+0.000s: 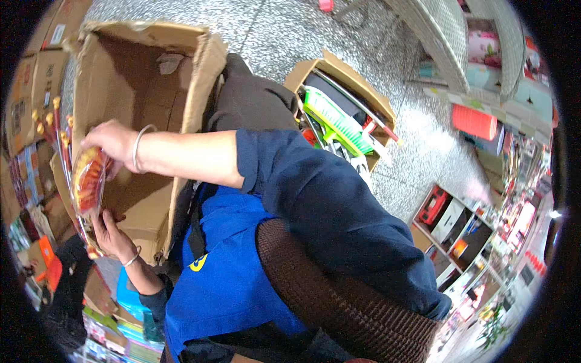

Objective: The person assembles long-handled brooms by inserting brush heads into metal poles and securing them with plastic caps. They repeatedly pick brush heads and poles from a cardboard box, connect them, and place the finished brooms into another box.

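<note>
My right hand reaches across the open side of a large cardboard box. Its fingers are closed on the upper part of a clear plastic-wrapped package with red, orange and yellow contents. What is inside cannot be made out. Below it, my left hand has its fingers stretched out and apart, close to the package's lower end; whether they touch is unclear. Both wrists wear a bangle. Slim dark-red rods with golden knobs stand at the box's left side, partly hidden by the package.
A crumpled scrap lies inside the box. Beyond my legs, another carton holds a green plastic basket and rods. Closed cartons are stacked at the far left. A low shelf unit and a red-orange cylinder are at right.
</note>
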Demonstrator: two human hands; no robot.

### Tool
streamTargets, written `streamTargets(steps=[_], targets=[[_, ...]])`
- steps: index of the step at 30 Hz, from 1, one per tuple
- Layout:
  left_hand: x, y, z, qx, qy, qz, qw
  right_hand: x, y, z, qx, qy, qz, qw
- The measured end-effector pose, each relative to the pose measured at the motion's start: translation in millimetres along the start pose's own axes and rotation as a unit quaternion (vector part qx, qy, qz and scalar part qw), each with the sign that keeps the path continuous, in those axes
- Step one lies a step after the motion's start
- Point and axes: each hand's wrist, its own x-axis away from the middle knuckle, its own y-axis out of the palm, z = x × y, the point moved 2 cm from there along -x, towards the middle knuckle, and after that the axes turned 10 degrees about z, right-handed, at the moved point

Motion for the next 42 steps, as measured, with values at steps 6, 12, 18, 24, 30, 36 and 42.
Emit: streamTargets(steps=[6, 12, 18, 24, 30, 36, 42], targets=[[5, 22, 10, 0.067, -0.025, -0.039, 0.997, -1, -11, -9, 0.042, -0.077, 0.038, 0.995], [14, 40, 3, 0.107, -0.119, -0.077, 0.984, -4, -15, -7, 0.17, -0.138, 0.145, 0.965], [46, 44, 13, 0.079, -0.223, -0.152, 0.96, 37, -6, -20, 0.407, -0.408, 0.221, 0.787], [77, 3, 27, -0.124, 0.031, -0.114, 0.985, 37, -16, -67, 0.508, -0.541, 0.204, 0.638], [63, -49, -24, -0.109, -0.127, 0.066, 0.984, 24, -55, -119, 0.428, -0.566, 0.267, 0.652], [76, -16, -54, 0.22, -0.453, 0.033, 0.864, 38, -67, -111, 0.53, -0.561, 0.317, 0.551], [77, -22, -65, 0.078, -0.285, 0.038, 0.955, 95, -93, -110, 0.609, -0.579, 0.337, 0.425]])
